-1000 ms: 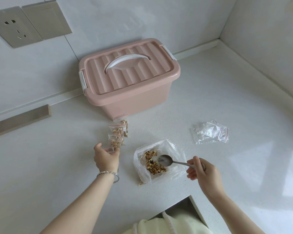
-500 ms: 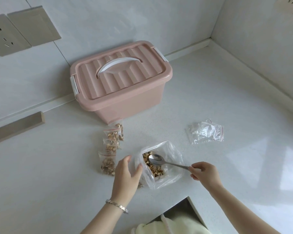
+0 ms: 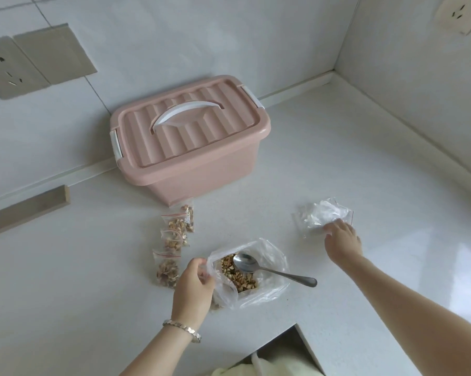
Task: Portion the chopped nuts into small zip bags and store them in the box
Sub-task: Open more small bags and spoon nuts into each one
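**At the bench corner: one hand on the nut bag, one at the empty bags**

Fingertips of the right hand [image 3: 342,241] are lost against the crumpled pile of empty zip bags [image 3: 321,215], so I cannot tell whether it pinches one or only touches. The left hand [image 3: 192,287] grips the left rim of the open plastic bag [image 3: 266,294]. Chopped nuts [image 3: 239,276] lie inside it, and a metal spoon [image 3: 277,272] rests with its bowl in the bag and its handle out to the right. The speckled white bench [image 3: 93,280] runs into a corner of white walls with a wall socket [image 3: 3,69]. Several filled zip bags [image 3: 172,248] lie in a row just left of the open bag, reaching toward the closed pink box [image 3: 191,147].
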`<state>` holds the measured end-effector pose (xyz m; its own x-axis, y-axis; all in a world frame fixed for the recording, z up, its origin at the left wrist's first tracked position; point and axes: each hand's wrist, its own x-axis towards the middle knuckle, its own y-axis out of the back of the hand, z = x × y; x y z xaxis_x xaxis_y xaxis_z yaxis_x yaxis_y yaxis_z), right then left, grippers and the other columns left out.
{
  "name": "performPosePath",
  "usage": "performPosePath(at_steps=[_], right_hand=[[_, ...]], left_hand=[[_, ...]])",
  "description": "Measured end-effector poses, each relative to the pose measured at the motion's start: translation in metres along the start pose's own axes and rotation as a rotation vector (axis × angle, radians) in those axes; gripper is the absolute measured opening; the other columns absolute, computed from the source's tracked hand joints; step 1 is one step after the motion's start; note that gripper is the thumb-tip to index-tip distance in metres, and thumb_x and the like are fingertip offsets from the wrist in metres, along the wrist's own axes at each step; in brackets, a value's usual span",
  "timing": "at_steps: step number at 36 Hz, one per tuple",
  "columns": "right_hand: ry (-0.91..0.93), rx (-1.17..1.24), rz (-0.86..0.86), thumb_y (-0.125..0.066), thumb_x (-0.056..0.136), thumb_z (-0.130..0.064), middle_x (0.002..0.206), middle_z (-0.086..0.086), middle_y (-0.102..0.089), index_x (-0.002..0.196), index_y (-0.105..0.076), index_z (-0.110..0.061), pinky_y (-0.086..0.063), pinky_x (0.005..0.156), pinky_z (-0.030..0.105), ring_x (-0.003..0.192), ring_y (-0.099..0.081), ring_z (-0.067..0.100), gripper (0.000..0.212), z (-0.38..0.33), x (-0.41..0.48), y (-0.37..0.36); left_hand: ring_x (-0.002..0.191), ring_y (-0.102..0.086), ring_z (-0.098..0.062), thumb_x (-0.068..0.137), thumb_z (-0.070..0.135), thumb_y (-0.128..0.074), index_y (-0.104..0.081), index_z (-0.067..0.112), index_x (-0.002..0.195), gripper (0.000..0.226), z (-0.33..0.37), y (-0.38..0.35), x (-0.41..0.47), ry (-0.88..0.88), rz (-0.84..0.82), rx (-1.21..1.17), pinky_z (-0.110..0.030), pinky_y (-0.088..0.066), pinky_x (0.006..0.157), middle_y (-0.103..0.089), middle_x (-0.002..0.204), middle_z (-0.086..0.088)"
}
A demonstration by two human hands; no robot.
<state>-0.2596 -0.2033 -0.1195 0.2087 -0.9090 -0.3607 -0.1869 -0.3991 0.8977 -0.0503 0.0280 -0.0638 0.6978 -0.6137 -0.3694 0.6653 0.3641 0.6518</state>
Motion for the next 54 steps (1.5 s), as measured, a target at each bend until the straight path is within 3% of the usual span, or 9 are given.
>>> performPosePath(at_steps=[12, 18, 21, 25, 30, 37, 42, 47, 54], right_hand=[[0.209, 0.074, 0.339, -0.056, 0.086, 0.002, 0.118, 0.014, -0.063, 0.111, -0.063, 0.002, -0.031, 0.1, 0.038, 0.113, -0.053, 0.034, 0.026, 0.006, -0.02, 0.0], [0.493, 0.308, 0.507, -0.075, 0.068, 0.007, 0.086, 0.008, -0.071, 0.084, -0.073, -0.004, -0.046, 0.081, 0.023, 0.081, -0.066, 0.027, 0.019, -0.024, -0.063, 0.032], [0.706, 0.383, 0.386, -0.073, 0.067, 0.011, 0.081, 0.002, -0.069, 0.079, -0.073, -0.006, -0.04, 0.078, -0.001, 0.08, -0.06, 0.008, 0.021, -0.051, -0.09, 0.048], [0.998, 0.399, 0.208, -0.067, 0.072, 0.001, 0.082, -0.003, -0.068, 0.082, -0.073, -0.012, -0.047, 0.074, 0.01, 0.079, -0.059, 0.003, 0.017, -0.077, -0.121, 0.058], [0.842, 0.671, 0.076, -0.071, 0.076, -0.006, 0.082, -0.019, -0.068, 0.089, -0.068, -0.025, -0.045, 0.077, 0.007, 0.082, -0.063, -0.004, 0.023, -0.09, -0.141, 0.063], [0.336, 0.92, -0.246, -0.071, 0.078, -0.011, 0.072, 0.0, -0.071, 0.074, -0.07, -0.014, -0.052, 0.068, 0.021, 0.066, -0.065, 0.011, 0.005, -0.094, -0.154, 0.049], [0.202, 0.982, -0.121, -0.068, 0.08, -0.007, 0.062, 0.003, -0.069, 0.071, -0.069, -0.013, -0.05, 0.053, 0.019, 0.057, -0.063, 0.009, 0.011, -0.101, -0.163, 0.044], [0.237, 0.851, 0.042, -0.07, 0.08, -0.01, 0.066, -0.01, -0.067, 0.073, -0.067, -0.028, -0.049, 0.061, 0.012, 0.067, -0.063, 0.002, 0.019, -0.11, -0.169, 0.037], [0.554, 0.677, 0.041, -0.066, 0.081, -0.007, 0.08, -0.019, -0.065, 0.085, -0.071, -0.029, -0.049, 0.066, 0.017, 0.074, -0.061, 0.005, 0.022, -0.118, -0.185, 0.039]], left_hand=[[0.098, -0.054, -0.018, 0.084, -0.003, -0.052, -0.051, 0.014, 0.117, 0.037, -0.01, 0.011, 0.004, 0.025, 0.002, -0.04, -0.025, -0.04, 0.081, -0.055, 0.117, -0.003], [0.117, -0.044, -0.023, 0.077, -0.01, -0.057, -0.051, 0.01, 0.119, 0.047, 0.024, 0.023, -0.008, -0.349, 0.187, -0.048, -0.041, -0.036, 0.104, -0.047, 0.119, 0.0], [0.132, -0.03, -0.009, 0.079, 0.008, -0.066, -0.039, 0.023, 0.131, 0.06, 0.046, 0.027, -0.013, -0.575, 0.048, -0.068, -0.021, -0.022, 0.112, -0.037, 0.134, 0.011], [0.135, -0.01, 0.007, 0.077, 0.041, -0.064, -0.039, 0.033, 0.13, 0.06, 0.063, 0.024, -0.018, -0.819, -0.144, 0.192, -0.016, -0.005, 0.111, -0.034, 0.135, 0.025], [0.089, -0.06, 0.007, 0.084, 0.024, -0.065, -0.068, 0.025, 0.087, 0.005, 0.066, 0.023, -0.026, -0.555, -0.229, -0.07, -0.007, -0.041, 0.079, -0.068, 0.09, 0.019], [0.086, -0.064, -0.002, 0.077, 0.015, -0.072, -0.066, 0.025, 0.087, 0.015, 0.05, 0.031, -0.024, -0.279, -0.3, -0.316, -0.014, -0.046, 0.081, -0.07, 0.084, 0.008], [0.101, -0.046, 0.009, 0.075, 0.013, -0.073, -0.044, 0.038, 0.104, 0.048, 0.042, 0.029, -0.031, -0.37, 0.121, -0.181, 0.0, -0.032, 0.085, -0.052, 0.104, 0.018], [0.074, -0.06, -0.007, 0.079, 0.02, -0.069, -0.062, 0.019, 0.079, 0.008, 0.056, 0.029, -0.04, -0.307, -0.023, -0.375, -0.015, -0.046, 0.069, -0.063, 0.076, 0.004], [0.064, -0.064, -0.012, 0.075, 0.032, -0.074, -0.066, 0.009, 0.074, 0.025, 0.073, 0.023, -0.047, -0.121, -0.171, -0.639, -0.026, -0.052, 0.063, -0.069, 0.066, -0.002]])
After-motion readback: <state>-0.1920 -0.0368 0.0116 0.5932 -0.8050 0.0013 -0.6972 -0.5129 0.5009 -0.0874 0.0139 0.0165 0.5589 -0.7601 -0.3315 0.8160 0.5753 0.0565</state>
